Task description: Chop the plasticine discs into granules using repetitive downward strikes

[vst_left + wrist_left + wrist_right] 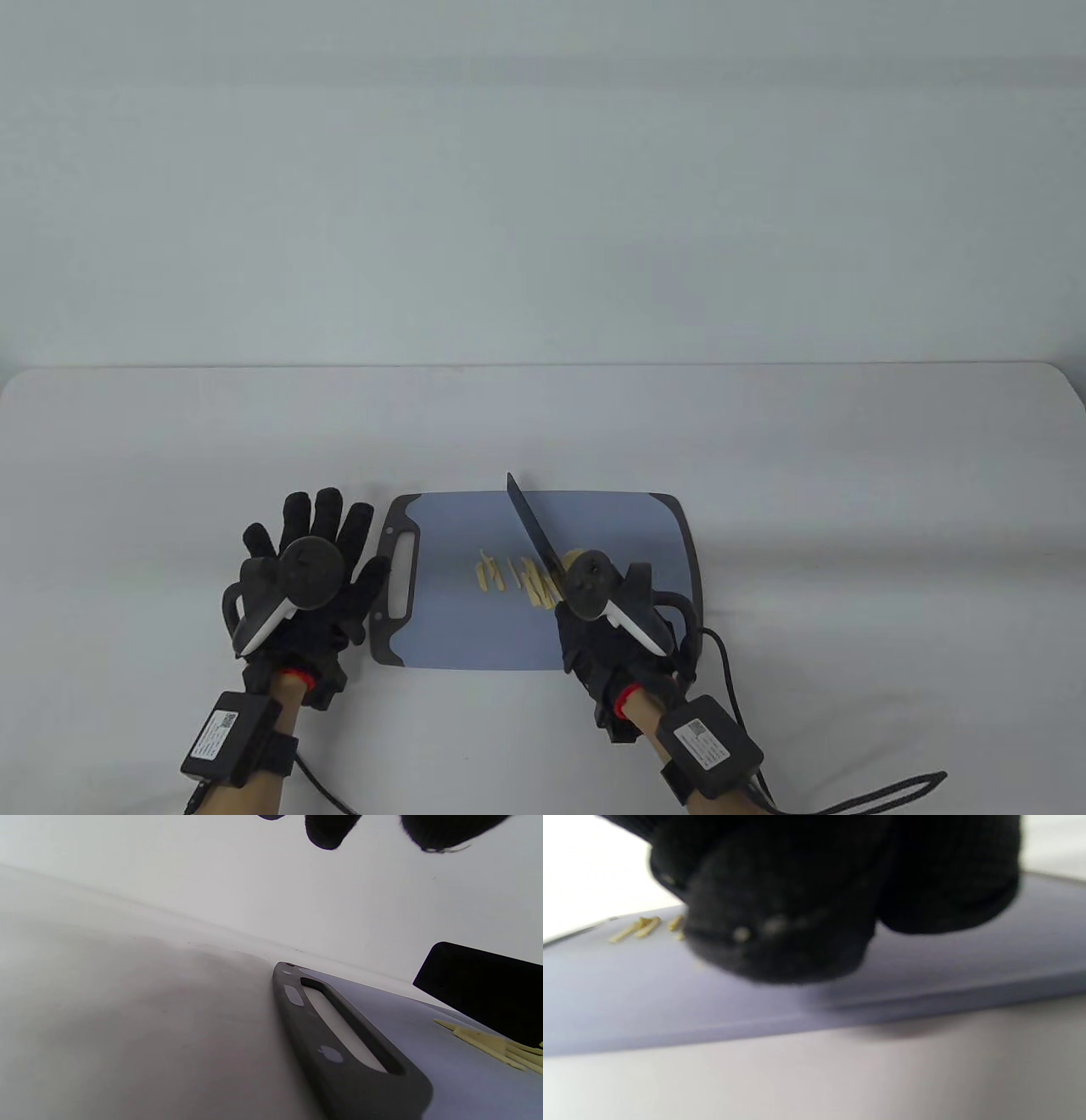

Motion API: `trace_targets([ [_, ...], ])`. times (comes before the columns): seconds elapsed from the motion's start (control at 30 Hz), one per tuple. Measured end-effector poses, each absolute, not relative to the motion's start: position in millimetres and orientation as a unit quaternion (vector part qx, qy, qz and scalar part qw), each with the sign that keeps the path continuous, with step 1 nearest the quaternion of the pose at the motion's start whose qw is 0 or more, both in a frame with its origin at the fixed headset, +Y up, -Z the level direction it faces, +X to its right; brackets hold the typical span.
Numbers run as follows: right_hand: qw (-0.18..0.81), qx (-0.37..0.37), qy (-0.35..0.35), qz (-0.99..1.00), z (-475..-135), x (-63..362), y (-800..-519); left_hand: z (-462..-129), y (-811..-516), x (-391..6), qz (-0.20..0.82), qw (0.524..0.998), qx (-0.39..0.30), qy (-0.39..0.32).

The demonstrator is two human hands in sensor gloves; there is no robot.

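Note:
A blue cutting board (pixel 458 526) with a dark rim lies on the white table. Pale yellow plasticine strips (pixel 509 579) lie on its middle, with an uncut yellow piece (pixel 573 557) just right of the blade. My right hand (pixel 607 628) grips the handle of a knife; its black blade (pixel 534 531) points up and to the left over the strips. In the right wrist view, the closed fingers (pixel 797 899) hang above the board (pixel 670 993). My left hand (pixel 314 535) lies flat with fingers spread on the table, left of the board's handle slot (pixel 339 1035), holding nothing.
The white table (pixel 806 475) runs out to the wall behind. A black cable (pixel 891 794) trails from my right wrist at the front right. In the left wrist view, the blade (pixel 488 988) and the strips (pixel 492 1046) show at the right.

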State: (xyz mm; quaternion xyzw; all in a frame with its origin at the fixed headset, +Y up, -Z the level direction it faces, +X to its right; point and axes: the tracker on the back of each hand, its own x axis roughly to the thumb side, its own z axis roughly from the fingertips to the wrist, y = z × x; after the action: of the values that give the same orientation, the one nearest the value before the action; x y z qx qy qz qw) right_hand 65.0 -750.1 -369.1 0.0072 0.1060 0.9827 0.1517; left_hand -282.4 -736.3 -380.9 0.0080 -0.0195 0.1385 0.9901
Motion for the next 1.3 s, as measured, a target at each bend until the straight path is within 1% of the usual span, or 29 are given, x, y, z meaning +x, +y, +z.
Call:
trace_targets([
  [0.07,0.155,0.0,0.072,0.985,-368.0,67.2,-741.0,-380.9,-736.1,-283.1,0.139,0.99,0.007,-0.018],
  [0.1,0.15,-0.001,0.069,0.986,-367.8,68.4,-738.4,-381.0,-736.0,-283.3,0.14,0.99,0.007,-0.018],
  [0.2,0.148,-0.002,0.096,0.984,-363.9,72.7,-736.0,-381.5,-736.2,-284.1,0.142,0.99,0.006,-0.016],
  [0.33,0.098,-0.01,0.129,0.987,-362.1,71.6,-747.2,-381.1,-736.1,-283.1,0.139,0.99,0.006,-0.017],
  [0.47,0.115,-0.016,0.127,0.985,-365.6,71.1,-753.2,-381.0,-736.6,-282.3,0.136,0.991,0.007,-0.019],
  [0.6,0.096,-0.013,0.17,0.981,-362.6,70.9,-742.2,-381.0,-736.2,-284.7,0.141,0.99,0.007,-0.016],
  [0.63,0.092,-0.011,0.171,0.981,-362.7,71.7,-741.6,-381.3,-736.3,-285.2,0.144,0.989,0.007,-0.015],
  [0.7,0.112,-0.018,0.149,0.982,-363.6,72.3,-750.4,-381.8,-736.4,-285.6,0.146,0.989,0.006,-0.014],
  [0.77,0.117,-0.012,0.123,0.985,-366.9,68.9,-753.3,-381.5,-736.9,-284.2,0.141,0.99,0.005,-0.016],
  [0.8,0.116,-0.006,0.12,0.986,-368.7,69.0,-752.7,-381.3,-737.0,-283.8,0.139,0.99,0.006,-0.017],
  [0.87,0.148,-0.004,0.127,0.981,-373.1,72.5,-750.4,-381.2,-737.2,-283.3,0.138,0.99,0.005,-0.017],
  [0.9,0.177,-0.007,0.119,0.977,-372.8,74.7,-747.1,-381.0,-737.1,-283.3,0.138,0.99,0.005,-0.017],
  [0.97,0.173,-0.013,0.099,0.98,-373.1,77.4,-740.3,-381.3,-737.2,-284.1,0.14,0.99,0.004,-0.015],
  [1.07,0.157,-0.017,0.103,0.982,-372.7,80.6,-739.2,-382.0,-737.8,-284.4,0.14,0.99,0.001,-0.014],
  [1.2,0.123,-0.026,0.138,0.982,-374.0,77.4,-749.4,-382.1,-737.9,-283.4,0.138,0.99,0.001,-0.016],
  [1.23,0.126,-0.026,0.132,0.983,-376.7,76.5,-752.0,-382.2,-738.0,-283.2,0.138,0.99,0.0,-0.017],
  [1.3,0.127,-0.036,0.143,0.981,-378.5,76.2,-751.6,-382.2,-738.2,-282.9,0.137,0.99,0.001,-0.017],
])
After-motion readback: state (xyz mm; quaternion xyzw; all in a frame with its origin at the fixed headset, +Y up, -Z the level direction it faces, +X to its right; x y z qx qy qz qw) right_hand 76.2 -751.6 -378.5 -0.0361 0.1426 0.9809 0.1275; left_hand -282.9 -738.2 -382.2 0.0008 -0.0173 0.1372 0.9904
